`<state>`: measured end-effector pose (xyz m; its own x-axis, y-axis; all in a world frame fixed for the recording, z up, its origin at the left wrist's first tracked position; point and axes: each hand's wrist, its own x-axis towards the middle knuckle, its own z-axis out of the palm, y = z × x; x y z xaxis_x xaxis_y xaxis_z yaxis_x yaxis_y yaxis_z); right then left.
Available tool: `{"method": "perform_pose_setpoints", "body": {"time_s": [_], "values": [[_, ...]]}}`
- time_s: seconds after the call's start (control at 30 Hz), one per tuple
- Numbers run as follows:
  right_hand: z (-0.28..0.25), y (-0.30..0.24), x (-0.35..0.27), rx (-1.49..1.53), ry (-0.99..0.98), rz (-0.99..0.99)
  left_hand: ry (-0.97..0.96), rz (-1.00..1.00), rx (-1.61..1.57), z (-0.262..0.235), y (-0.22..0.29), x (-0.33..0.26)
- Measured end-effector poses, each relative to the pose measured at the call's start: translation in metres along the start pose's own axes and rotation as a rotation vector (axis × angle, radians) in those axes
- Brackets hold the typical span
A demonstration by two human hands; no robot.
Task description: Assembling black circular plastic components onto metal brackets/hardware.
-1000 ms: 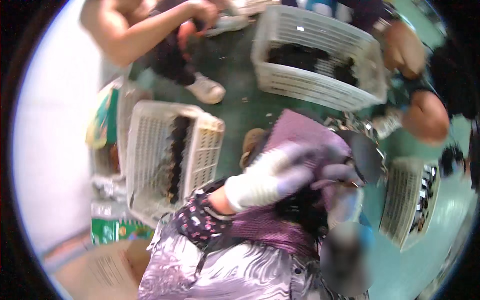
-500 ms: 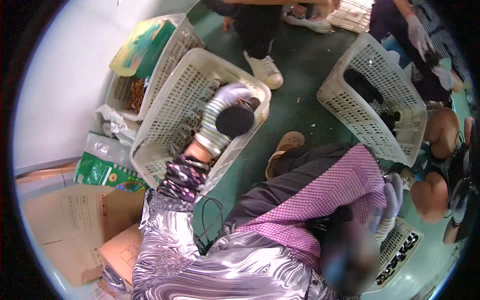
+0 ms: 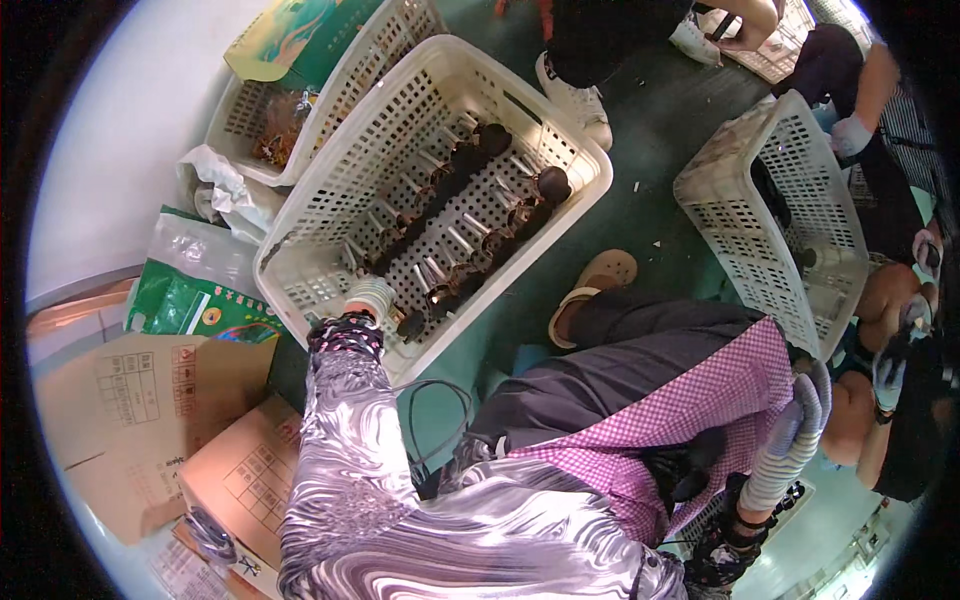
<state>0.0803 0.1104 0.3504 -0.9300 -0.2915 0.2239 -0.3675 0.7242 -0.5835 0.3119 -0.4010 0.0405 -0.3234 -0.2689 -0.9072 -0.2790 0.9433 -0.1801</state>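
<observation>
My left hand (image 3: 370,297), in a striped glove, reaches into the near end of a white perforated basket (image 3: 330,205); its fingertips are hidden, so I cannot tell whether they grip anything. Inside lie two rows of dark round discs with silvery metal stems, and one such disc-shaped part (image 3: 410,323) is beside the hand. On the right, my right hand (image 3: 795,435), also in a striped glove, has its fingers stretched out together beside the pink checked cloth (image 3: 640,410) over my leg. Nothing shows in it. Below it stands a small basket (image 3: 790,510) holding dark parts, partly hidden.
Another basket (image 3: 400,45) with a green box (image 3: 330,35) stands behind left. Cardboard boxes (image 3: 250,475) and a green bag (image 3: 180,310) lie at the left. A white basket (image 3: 770,200) stands at the right, near other people's gloved hands and legs.
My left hand has drawn back from the far end of the basket to its near end, and the dark disc is gone from it. The view has shifted; my right hand remains beside the cloth.
</observation>
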Motion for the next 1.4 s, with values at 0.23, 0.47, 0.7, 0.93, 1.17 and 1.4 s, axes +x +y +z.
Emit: {"method": "perform_pose_setpoints", "body": {"time_s": [0.23, 0.47, 0.7, 0.93, 1.17, 1.4], "values": [[-0.004, -0.012, 0.001, -0.115, -0.009, -0.065, 0.200, -0.031, -0.067, 0.023, 0.039, 0.028], [-0.010, -0.008, -0.006, -0.124, 0.023, -0.058, 0.274, -0.057, -0.142, 0.023, 0.052, 0.002], [-0.050, 0.014, 0.012, -0.128, 0.140, -0.100, 0.500, 0.464, -0.315, -0.036, 0.070, -0.028], [-0.052, 0.113, -0.021, 0.148, 0.543, 0.289, 1.100, -0.037, -0.762, -0.096, 0.016, -0.051], [-0.004, 0.255, -0.121, 0.134, 0.484, 0.824, 1.610, 0.793, -0.131, -0.242, 0.171, -0.215], [0.071, 0.305, -0.203, 0.053, 0.115, 1.302, 0.847, 1.485, 0.396, -0.215, 0.326, -0.302]]}}
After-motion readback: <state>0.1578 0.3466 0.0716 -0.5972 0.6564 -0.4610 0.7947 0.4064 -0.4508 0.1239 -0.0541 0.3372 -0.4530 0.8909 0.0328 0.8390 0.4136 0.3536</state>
